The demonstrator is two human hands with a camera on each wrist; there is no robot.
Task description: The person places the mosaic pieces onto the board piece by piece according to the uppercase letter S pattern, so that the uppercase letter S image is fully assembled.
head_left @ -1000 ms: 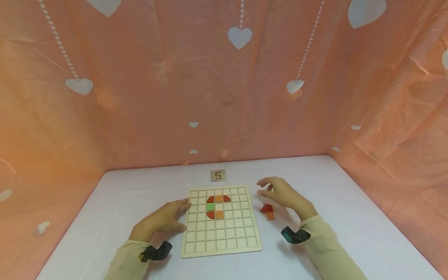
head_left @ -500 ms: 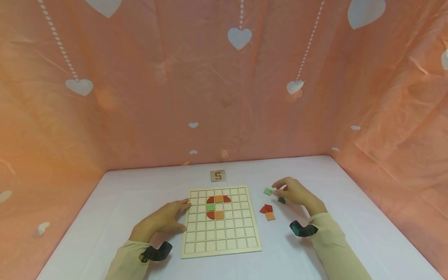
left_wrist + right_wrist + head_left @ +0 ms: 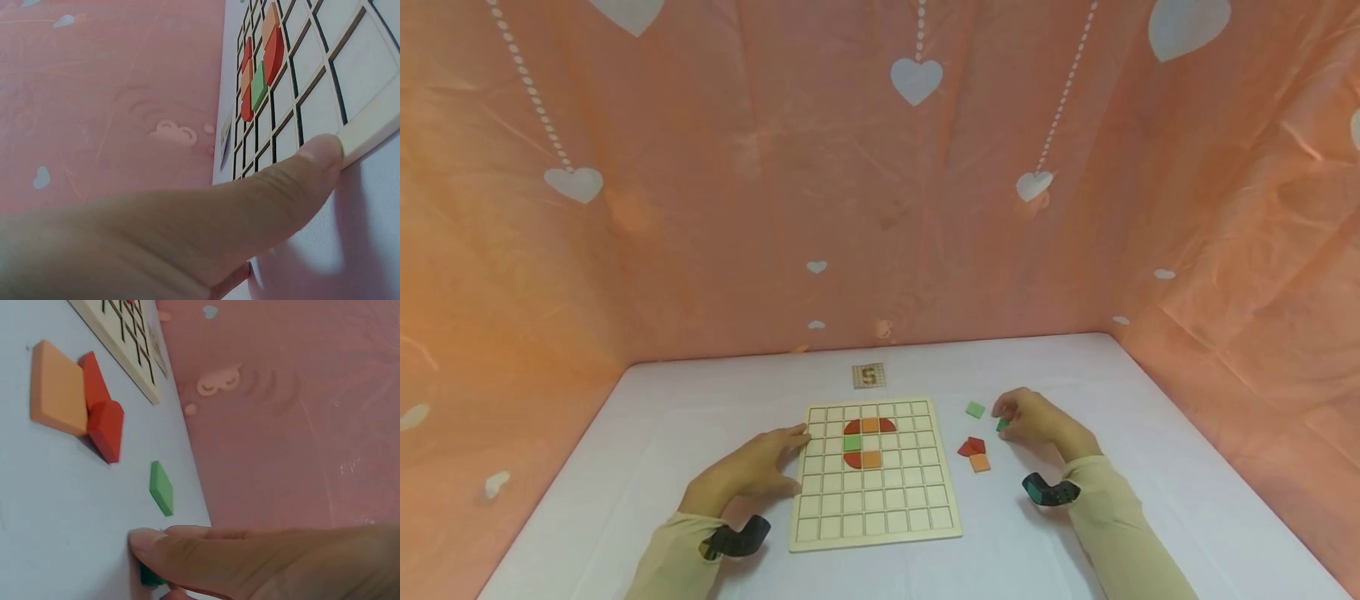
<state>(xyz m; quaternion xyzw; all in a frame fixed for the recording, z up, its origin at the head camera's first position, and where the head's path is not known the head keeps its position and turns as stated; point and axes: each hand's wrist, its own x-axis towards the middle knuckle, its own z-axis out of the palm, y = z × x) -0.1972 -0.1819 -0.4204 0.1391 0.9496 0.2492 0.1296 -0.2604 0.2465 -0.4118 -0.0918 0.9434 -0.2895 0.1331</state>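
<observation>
My left hand (image 3: 747, 468) rests at the left edge of a wooden grid board (image 3: 874, 525), its thumb touching the rim in the left wrist view. On the board, red quarter-round tiles, orange squares and a light green square (image 3: 853, 443) fill several cells in a curved shape. To the right of the board, my right hand (image 3: 1039, 422) pinches a dark green tile (image 3: 149, 576) low over the table, the fingers partly hiding it. Just left of those fingers lies a light green square tile (image 3: 975, 409).
Two red tiles (image 3: 973, 447) and an orange square tile (image 3: 980, 462) lie together right of the board. Behind the board is a small card (image 3: 868, 376) with an S-like or 5-like figure. A peach cloth backdrop (image 3: 865, 208) encloses the white table (image 3: 715, 400).
My right hand has moved right, leaving the light green tile on the table, and its fingers have closed round the dark green tile. My left hand has stayed at the board's edge.
</observation>
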